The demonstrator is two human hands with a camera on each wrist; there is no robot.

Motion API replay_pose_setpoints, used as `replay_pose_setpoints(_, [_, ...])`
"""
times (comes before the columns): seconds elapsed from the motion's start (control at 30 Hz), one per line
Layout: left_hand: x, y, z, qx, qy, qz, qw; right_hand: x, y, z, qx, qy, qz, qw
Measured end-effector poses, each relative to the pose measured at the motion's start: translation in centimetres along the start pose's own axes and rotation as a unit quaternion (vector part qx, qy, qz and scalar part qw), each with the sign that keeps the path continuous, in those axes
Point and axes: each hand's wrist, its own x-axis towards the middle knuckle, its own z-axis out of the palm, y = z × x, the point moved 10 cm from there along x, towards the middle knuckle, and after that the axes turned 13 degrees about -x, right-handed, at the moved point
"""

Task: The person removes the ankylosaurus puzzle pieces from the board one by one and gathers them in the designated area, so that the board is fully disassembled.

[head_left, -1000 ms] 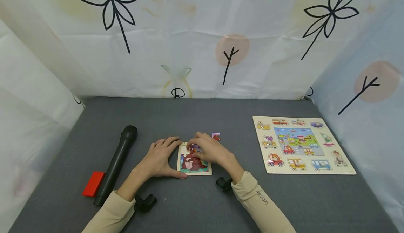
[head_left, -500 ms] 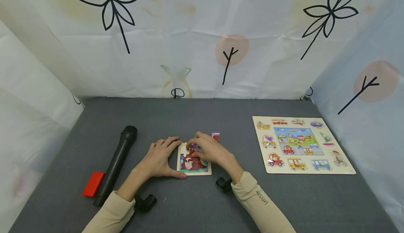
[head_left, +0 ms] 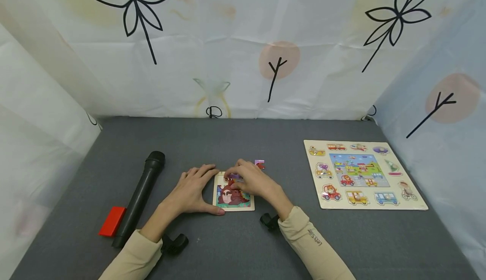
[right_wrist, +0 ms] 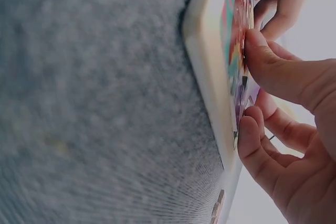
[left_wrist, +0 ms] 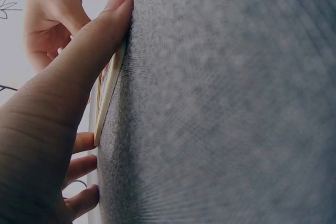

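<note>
A small wooden jigsaw puzzle (head_left: pixel 247 208) with a reddish-brown character picture lies in a pale frame on the grey table. My left hand (head_left: pixel 193 189) rests at its left side, fingers spread, with the thumb along the near edge and the index fingertip by the far left corner. Over the upper part of the puzzle, my right hand (head_left: pixel 250 179) pinches a purple puzzle piece (right_wrist: pixel 254 94) with thumb and fingers, close at the picture's surface. The right hand partly hides this piece. Just beyond the right hand lies a loose pink-and-red puzzle piece (head_left: pixel 260 164).
A larger wooden puzzle board (head_left: pixel 411 203) with vehicle pieces lies at the right. To the left are a black microphone (head_left: pixel 139 197) and a red block (head_left: pixel 112 221). White printed cloth (head_left: pixel 243 27) walls the table's back and sides. Black wrist mounts (head_left: pixel 175 243) sit near both cuffs.
The purple area between the right thumb and fingers looks slightly different, as if the piece has shifted a little. Both hands and the puzzle frame stay in place.
</note>
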Motion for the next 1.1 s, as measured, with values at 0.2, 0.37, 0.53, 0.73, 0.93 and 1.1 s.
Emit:
replay_pose_setpoints(0.2, [-0.03,0.03,-0.04,-0.001,0.002,0.002,1.0,-0.06,0.0,-0.03,-0.001,0.007,0.006,1.0])
replay_pose_setpoints(0.37, [-0.07,0.01,-0.04,-0.001,0.002,0.001,1.0,-0.11,-0.03,-0.05,-0.013,0.009,0.013,0.9998])
replay_pose_setpoints(0.53, [-0.09,-0.05,-0.05,0.0,0.002,0.002,1.0,-0.02,-0.43,-0.22,-0.018,0.022,-0.007,0.9996])
replay_pose_setpoints(0.73, [-0.05,-0.01,-0.08,-0.001,0.001,0.003,1.0,0.05,-0.48,-0.32,-0.006,0.025,-0.018,0.9995])
replay_pose_setpoints(0.93, [-0.08,0.05,-0.08,-0.009,-0.001,0.0,1.0,-0.13,-0.1,-0.22,0.013,0.006,-0.01,0.9999])
replay_pose_setpoints(1.1, [-0.13,-0.08,-0.07,-0.01,0.002,-0.001,0.9999,-0.26,-0.03,-0.32,0.016,0.005,-0.008,0.9998])
